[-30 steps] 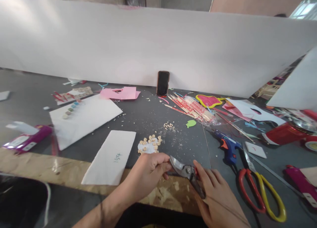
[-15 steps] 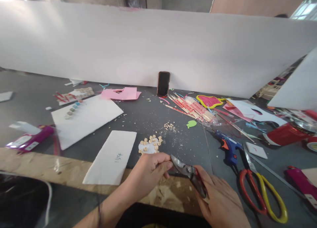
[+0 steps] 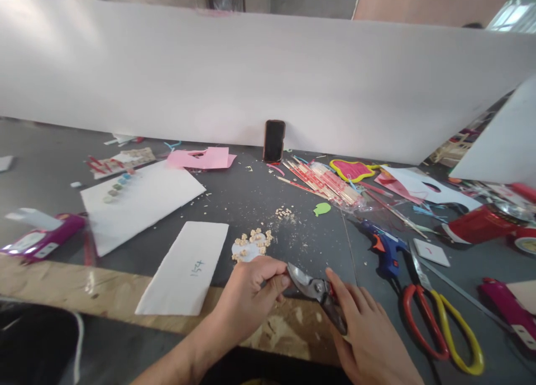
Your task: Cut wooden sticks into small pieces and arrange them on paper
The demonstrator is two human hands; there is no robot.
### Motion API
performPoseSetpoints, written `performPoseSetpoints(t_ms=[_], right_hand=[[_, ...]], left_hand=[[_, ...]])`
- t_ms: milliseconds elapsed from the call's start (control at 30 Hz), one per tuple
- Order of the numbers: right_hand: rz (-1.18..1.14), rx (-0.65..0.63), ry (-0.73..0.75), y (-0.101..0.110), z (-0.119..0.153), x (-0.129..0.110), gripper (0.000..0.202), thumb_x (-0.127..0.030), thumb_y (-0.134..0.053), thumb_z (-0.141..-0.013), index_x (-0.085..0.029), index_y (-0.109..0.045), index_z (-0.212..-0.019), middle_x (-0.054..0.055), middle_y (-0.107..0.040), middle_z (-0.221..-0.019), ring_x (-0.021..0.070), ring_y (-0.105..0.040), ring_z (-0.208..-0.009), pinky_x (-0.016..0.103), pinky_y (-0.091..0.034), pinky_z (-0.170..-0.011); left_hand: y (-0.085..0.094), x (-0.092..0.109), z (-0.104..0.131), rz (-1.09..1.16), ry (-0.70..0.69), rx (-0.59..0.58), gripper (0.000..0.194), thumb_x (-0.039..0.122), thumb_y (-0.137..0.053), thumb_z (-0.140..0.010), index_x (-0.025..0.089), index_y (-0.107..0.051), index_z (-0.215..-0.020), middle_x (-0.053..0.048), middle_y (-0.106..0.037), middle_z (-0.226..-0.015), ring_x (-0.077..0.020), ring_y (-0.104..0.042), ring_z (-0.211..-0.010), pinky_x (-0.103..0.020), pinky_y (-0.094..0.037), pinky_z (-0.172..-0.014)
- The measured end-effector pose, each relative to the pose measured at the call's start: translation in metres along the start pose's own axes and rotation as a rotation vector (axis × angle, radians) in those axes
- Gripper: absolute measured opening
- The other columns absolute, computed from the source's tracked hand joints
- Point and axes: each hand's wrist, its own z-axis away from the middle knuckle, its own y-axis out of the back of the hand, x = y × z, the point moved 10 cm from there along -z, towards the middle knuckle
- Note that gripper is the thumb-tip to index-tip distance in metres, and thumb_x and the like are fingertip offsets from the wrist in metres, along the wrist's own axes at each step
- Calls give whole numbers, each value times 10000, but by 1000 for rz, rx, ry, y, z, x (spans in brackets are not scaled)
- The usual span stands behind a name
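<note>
While my right hand (image 3: 368, 329) is gripping the pruning shears (image 3: 309, 286) by their handles, the blades are pointing toward my left hand (image 3: 256, 284), their tip lying just beside its thumb and forefinger. Those are pressing together; whether they are pinching anything, I cannot tell. Leftward, a white card (image 3: 180, 276) is bearing a handwritten "154".

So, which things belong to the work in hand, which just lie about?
In use, apparently:
steel-bladed pruning shears, in the right hand
flat white piece dotted with beige bits, just beyond the left hand

Lying about:
upright black phone
blue glue gun
scissors with red and yellow handles
flat green cutout
</note>
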Motion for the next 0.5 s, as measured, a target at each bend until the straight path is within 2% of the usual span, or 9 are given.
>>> performPoseSetpoints(t_ms=[133,267,367,500], right_hand=[[-4,-18,32,0,-1,-5,692,-224,-453,-782,-182,-155,-1406,105,-575,-1128,250,-540,-942,400,-476,-748],[-6,-5,73,4,-2,-9,675,-262,-451,-809,-170,-150,-1406,106,-554,-1185,243,-526,-1001,387,-481,-771],[8,24,98,6,-1,-12,676,-269,-459,-804,-153,-161,-1400,114,-553,-1192,243,-535,-1007,377,-492,-765],[8,33,83,7,2,-12,632,-291,-434,-826,-112,-189,-1380,127,-605,-1103,213,-596,-913,329,-518,-705]], left_hand=[[1,0,2,13,-11,35,250,115,-441,-815,161,-511,-580,19,-508,-590,-106,-534,-613,-189,-385,-585],[-3,-2,4,76,-6,26,265,145,-413,-847,155,-525,-608,17,-487,-610,-92,-513,-568,-183,-380,-544],[-5,-5,5,107,-7,7,258,160,-416,-853,146,-580,-654,2,-533,-636,-91,-516,-560,-188,-388,-549],[-5,-9,6,144,23,-37,238,168,-438,-843,137,-613,-684,-17,-582,-665,-100,-533,-575,-190,-393,-551]])
